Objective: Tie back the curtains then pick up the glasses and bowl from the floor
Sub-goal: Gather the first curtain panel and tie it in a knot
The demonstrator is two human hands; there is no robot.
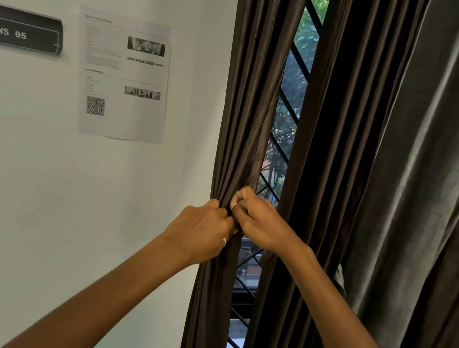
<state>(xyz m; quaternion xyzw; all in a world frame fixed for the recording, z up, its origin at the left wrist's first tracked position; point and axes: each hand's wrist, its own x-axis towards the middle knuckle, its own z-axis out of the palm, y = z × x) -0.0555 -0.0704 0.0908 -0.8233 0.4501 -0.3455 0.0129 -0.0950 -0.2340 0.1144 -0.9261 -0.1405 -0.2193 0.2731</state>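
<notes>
A dark brown curtain panel (244, 116) hangs bunched against the white wall's edge. My left hand (202, 228) grips its gathered folds at mid height, a ring on one finger. Touching it from the right, my right hand (257, 221) pinches the same bunch with curled fingers. Whether a tie-back band lies between my fingers is hidden. A wider brown curtain (343, 161) hangs to the right, with a grey one (449, 147) beyond it. No glasses, bowl or floor are in view.
Between the curtains a narrow gap shows a window with a black diagonal grille (291, 99) and trees outside. On the white wall to the left hang a printed sheet with a QR code (123, 77) and a black "WS 05" sign (17, 29).
</notes>
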